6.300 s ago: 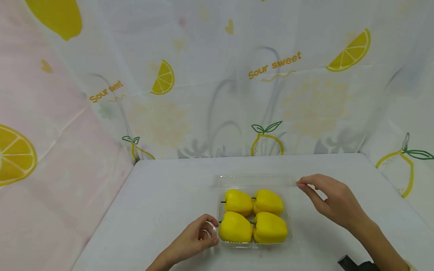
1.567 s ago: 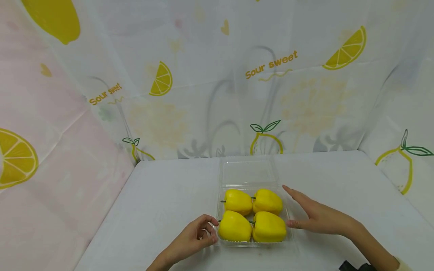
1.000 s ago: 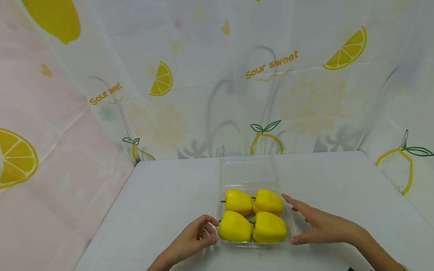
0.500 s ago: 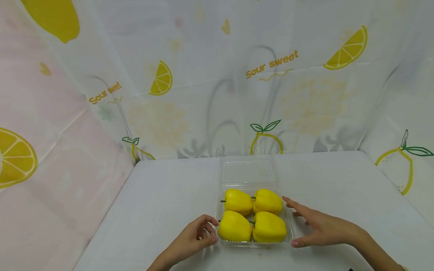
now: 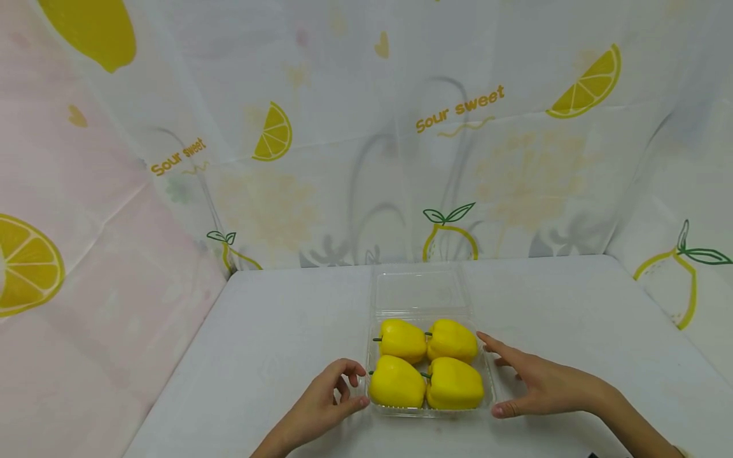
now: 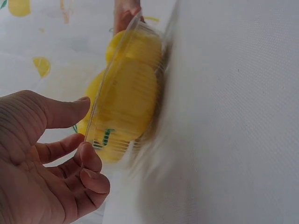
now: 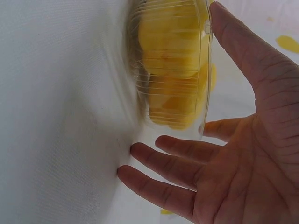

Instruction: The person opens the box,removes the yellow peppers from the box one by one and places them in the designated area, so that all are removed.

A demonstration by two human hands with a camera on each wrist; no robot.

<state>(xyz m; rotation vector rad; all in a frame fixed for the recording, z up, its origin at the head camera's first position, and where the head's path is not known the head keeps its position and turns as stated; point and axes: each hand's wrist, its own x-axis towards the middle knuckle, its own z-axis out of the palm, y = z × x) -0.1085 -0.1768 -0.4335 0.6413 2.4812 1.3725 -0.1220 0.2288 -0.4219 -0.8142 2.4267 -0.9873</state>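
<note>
A clear plastic clamshell box [image 5: 426, 413] stands on the white table with its lid [image 5: 420, 292] folded back behind it. Several yellow bell peppers [image 5: 455, 383] with green stems fill it in two rows. At the box's left side is my left hand [image 5: 326, 397], thumb and index finger apart. In the left wrist view, the left thumb and fingertips lie close to the box's rim [image 6: 100, 88], the other fingers loosely bent. My right hand [image 5: 541, 385] spreads along the right side. Its thumb and index fingertips meet the rim in the right wrist view, while lower fingertips reach the tabletop.
The white table [image 5: 286, 318] extends around the box to both sides. Behind and beside it hangs a lemon-printed cloth [image 5: 343, 159]. The lid's far end comes close to the table's back edge.
The right hand, earlier pinching the lifted lid's corner, has moved down to the box's right side. The lid now lies back. Just now the left fingers have spread slightly.
</note>
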